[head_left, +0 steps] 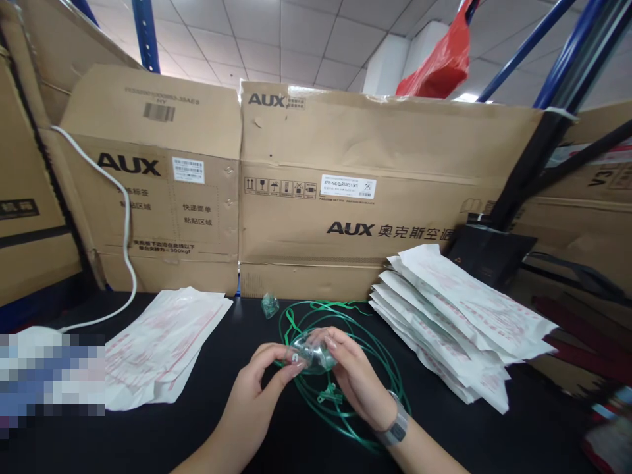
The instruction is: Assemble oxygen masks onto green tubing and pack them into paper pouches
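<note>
Both hands hold a clear green oxygen mask [316, 355] above the black tabletop. My left hand [269, 376] pinches its left edge between thumb and fingers, near a small whitish piece. Around the right side of the mask curl the fingers of my right hand [353, 368], which wears a watch on the wrist. Beneath lies a loose coil of green tubing [395, 382], with a green connector [330, 395] lying among the loops. A green strap [292, 322] rises behind the mask. Farther back sits a small crumpled green clear piece [269, 305].
White printed packets [168, 349] lie at left; a taller stack of similar packets [444, 322] stands at right. Cardboard panels [306, 243] wall off the back. A white cable [129, 230] runs down the left. A black bag [486, 257] stands behind the stack.
</note>
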